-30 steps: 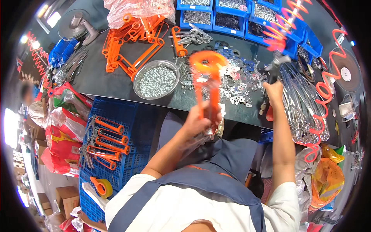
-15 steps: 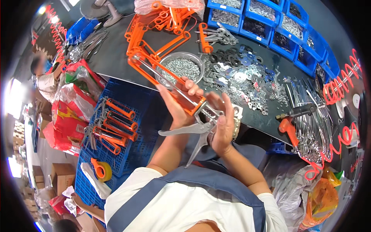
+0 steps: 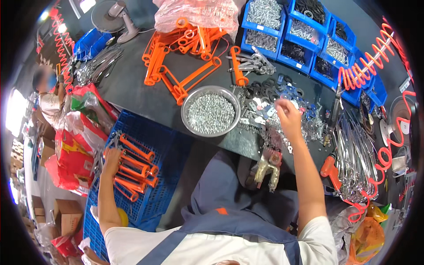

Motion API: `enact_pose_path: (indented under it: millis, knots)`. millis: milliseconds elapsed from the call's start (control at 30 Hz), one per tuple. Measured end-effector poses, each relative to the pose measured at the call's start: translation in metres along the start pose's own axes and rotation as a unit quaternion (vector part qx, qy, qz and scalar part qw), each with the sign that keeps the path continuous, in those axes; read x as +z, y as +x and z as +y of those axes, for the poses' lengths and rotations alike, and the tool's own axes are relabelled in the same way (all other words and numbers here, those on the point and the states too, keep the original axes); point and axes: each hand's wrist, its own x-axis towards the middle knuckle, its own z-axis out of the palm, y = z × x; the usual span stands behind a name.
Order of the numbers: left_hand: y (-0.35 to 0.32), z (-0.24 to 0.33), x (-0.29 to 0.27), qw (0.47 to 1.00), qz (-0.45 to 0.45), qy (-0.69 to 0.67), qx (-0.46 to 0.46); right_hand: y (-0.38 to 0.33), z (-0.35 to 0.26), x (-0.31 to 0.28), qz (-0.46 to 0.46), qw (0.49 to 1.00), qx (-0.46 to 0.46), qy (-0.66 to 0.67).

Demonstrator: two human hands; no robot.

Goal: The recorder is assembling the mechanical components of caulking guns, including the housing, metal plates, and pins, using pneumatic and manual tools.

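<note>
Well, both hands are spread wide of the steel bowl point(image 3: 207, 89), which is filled with small shiny pieces and set near the front edge of the desk point(image 3: 137, 92). Down to the left of the bowl, the left hand point(image 3: 112, 161) is brought right up to the metal ends of the orange-framed guns point(image 3: 137, 165), laid in a row on a blue crate point(image 3: 161, 194). Its fingers are seen bent over those ends; whether one is gripped cannot be told. And over to the right of the bowl, the right hand point(image 3: 289, 117) is held above the scattered washers and plates point(image 3: 263, 90), slightly blurred. Its fingers are curled in, but whether the tips meet or a piece is pinched cannot be told.

Just below and right of the bowl, a small fixture point(image 3: 274, 158) is seen at the desk edge. Beyond the bowl, more orange frames point(image 3: 205, 68) are heaped under a pinkish plastic bag point(image 3: 194, 15). Blue bins point(image 3: 304, 66) are stacked up past the bowl to the right, loaded with hardware, while far right of it bright metal rods point(image 3: 353, 154) are bundled beside an orange-handled tool point(image 3: 332, 171).
</note>
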Motion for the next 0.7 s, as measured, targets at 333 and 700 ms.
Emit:
enact_pose_path:
  millis: [333,700]
  knots:
    - [0.015,0.029,0.022,0.97,-0.161,0.155,-0.09,0.179,0.136,0.081,-0.028,0.932,-0.057,-0.356]
    - [0.064,0.266,-0.107,0.879,0.092,-0.465,0.05,0.075,0.01,-0.06,0.133,0.844,-0.336,-0.396]
